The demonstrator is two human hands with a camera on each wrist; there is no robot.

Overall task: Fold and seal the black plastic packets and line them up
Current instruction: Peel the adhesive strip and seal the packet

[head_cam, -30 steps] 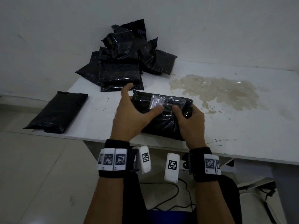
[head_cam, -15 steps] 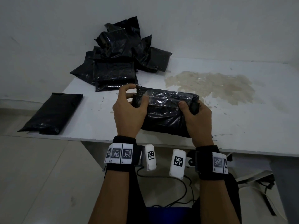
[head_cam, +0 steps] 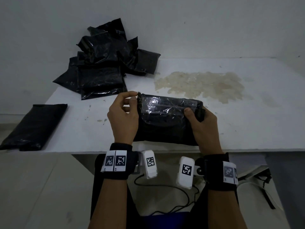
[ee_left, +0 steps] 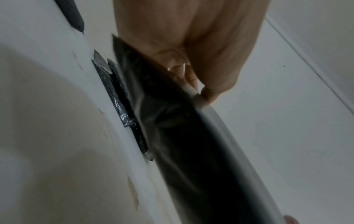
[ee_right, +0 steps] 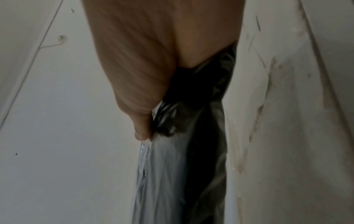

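Left hand (head_cam: 123, 118) fingers curled, pinching at its fingertips, right hand (head_cam: 204, 126) gripping with thumb pressed on top

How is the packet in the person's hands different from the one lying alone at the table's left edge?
The held packet is gripped at both ends, by the left hand and the right hand; the lone packet lies untouched. The held one sits crosswise near the front edge, the lone one slants and overhangs the table. The held one's top fold gleams; the lone one looks dull. Both are black plastic.

Head looks down; wrists close in.
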